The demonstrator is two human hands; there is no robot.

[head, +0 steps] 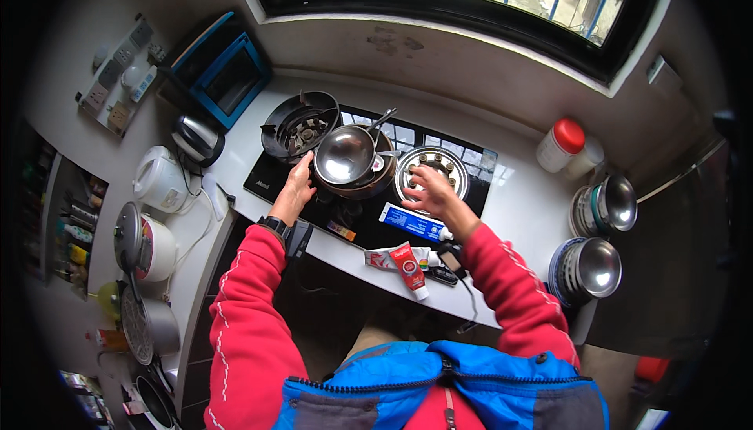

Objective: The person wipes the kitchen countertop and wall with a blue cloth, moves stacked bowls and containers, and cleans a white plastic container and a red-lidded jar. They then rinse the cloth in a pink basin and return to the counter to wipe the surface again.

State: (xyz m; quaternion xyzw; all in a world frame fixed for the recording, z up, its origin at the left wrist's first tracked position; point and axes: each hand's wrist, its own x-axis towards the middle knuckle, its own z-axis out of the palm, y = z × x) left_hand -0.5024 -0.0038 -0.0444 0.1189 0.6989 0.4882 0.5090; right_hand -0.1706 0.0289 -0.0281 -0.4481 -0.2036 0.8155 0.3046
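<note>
My left hand (297, 187) is at the left side of a brown-rimmed pot (385, 180) on the black glass gas hob (270, 183). Its fingertips are close to a shiny metal ladle bowl (345, 153) that rests in the pot; whether they touch or grip anything I cannot tell. The ladle's handle points up and right, and another metal handle (389, 153) sticks out below it. Fingers apart and holding nothing, my right hand (434, 190) hovers over the right burner (450, 165) with its steel ring. Just below lies a blue toothpaste tube (412, 222).
A black wok ring (301, 127) surrounds the left burner. Toothpaste tubes (407, 268) and a cabled black device (452, 260) lie at the front edge. Stacked bowls (588, 268) and a red-lidded jar (560, 144) stand right. An electric kettle (198, 138) and rice cooker (157, 247) stand left.
</note>
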